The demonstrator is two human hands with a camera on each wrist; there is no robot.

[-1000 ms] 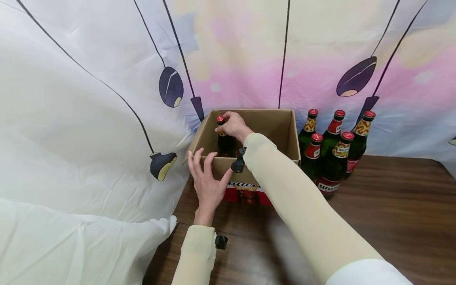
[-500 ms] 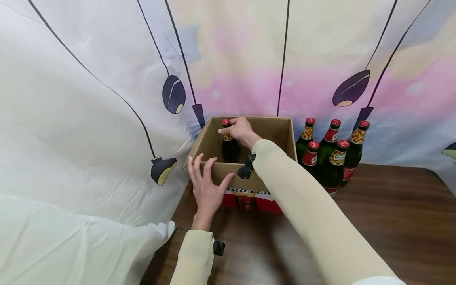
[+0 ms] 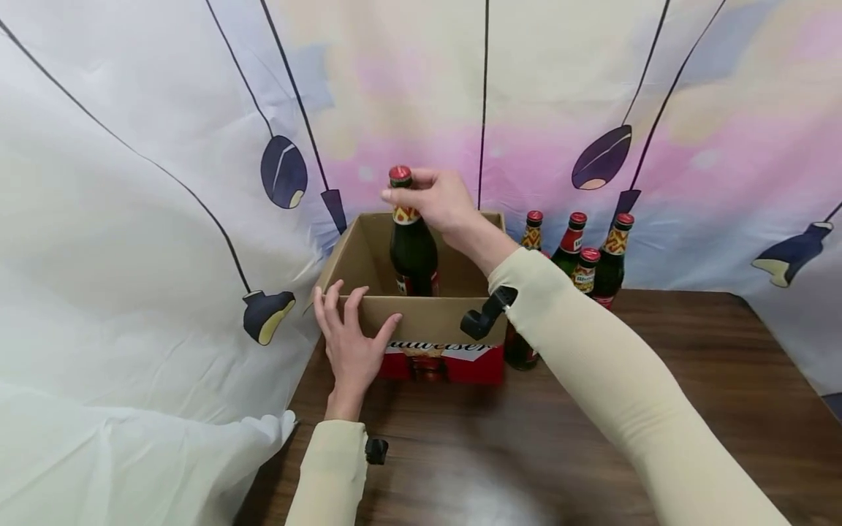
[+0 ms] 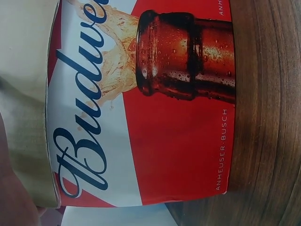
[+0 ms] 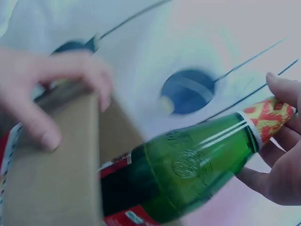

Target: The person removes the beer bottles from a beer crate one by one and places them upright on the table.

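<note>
My right hand (image 3: pixel 447 204) pinches the neck of a green glass beer bottle (image 3: pixel 413 248) with a red cap. This bottle is upright in the head view, its lower part hidden behind the front wall of an open cardboard box (image 3: pixel 437 320). The right wrist view shows its patterned neck foil between thumb and fingers, and red labels lower on the green glass. With fingers over the rim and thumb on the outside, my left hand (image 3: pixel 351 354) holds the box at its front left corner. Red and white Budweiser print (image 4: pixel 164 150) fills much of the left wrist view.
Several capped green bottles (image 3: pixel 613 263) stand right of the box, partly behind my right forearm. Everything stands on a dark wooden table (image 3: pixel 671 380). A printed curtain (image 3: pixel 546 88) hangs close behind the box, and white cloth (image 3: pixel 131 453) lies along the left edge.
My right hand has raised the bottle, so more of it shows above the box's rim. The left hand keeps its hold on the box. The head view has shifted slightly.
</note>
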